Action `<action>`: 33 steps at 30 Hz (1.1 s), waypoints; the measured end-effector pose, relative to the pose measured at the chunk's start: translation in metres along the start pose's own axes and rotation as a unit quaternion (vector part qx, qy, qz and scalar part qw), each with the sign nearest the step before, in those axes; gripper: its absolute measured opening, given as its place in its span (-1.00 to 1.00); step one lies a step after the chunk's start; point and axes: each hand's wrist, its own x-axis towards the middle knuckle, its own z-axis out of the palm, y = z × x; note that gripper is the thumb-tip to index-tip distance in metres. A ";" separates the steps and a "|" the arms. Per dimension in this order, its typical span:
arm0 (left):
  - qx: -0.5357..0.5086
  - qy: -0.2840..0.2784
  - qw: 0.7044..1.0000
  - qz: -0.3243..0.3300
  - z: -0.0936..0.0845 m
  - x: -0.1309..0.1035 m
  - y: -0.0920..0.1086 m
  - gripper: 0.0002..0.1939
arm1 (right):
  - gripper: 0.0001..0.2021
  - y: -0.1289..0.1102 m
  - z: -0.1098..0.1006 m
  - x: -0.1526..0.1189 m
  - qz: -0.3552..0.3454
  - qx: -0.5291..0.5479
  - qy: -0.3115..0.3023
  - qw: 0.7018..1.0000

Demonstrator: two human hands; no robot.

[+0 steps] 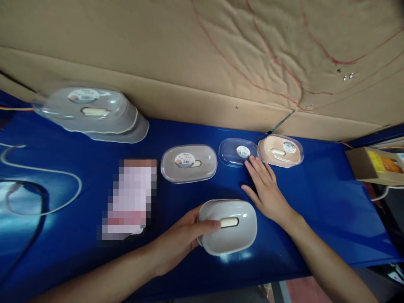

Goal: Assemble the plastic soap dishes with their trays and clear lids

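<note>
Pic fairly dim overall, light soft & uneven. Bright glare on the tabletop (318, 202) at its left edge, w/ a smaller shiny patch nr the front edge, just below the grey container (244, 235). Small highlights on the clear lids too, incl. the one at the back left corner (116, 99). Cardboard (158, 38) lit dull, darker toward the top right corner. Wide-angle bend: tabletop edges slant & stretch at the sides. Slight blur, label print soft; phone (131, 198) pixelated in blocks.

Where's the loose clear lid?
In the head view, the clear lid lies right of centre, between the covered grey box and the peach box, at the fingertips of the right hand.
</note>
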 end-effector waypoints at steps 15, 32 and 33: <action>-0.038 0.036 0.999 -0.002 -0.001 0.000 0.003 -0.33 | -0.46 -0.004 -0.023 -0.014 0.037 0.258 0.037 0.965; -0.029 0.017 0.999 0.038 -0.006 0.000 0.008 -0.27 | -0.29 -0.030 -0.018 -0.027 -0.159 0.213 -0.093 0.960; -0.037 0.015 0.999 0.036 -0.005 0.000 0.008 -0.28 | -0.28 -0.030 -0.018 -0.027 -0.163 0.207 -0.095 0.960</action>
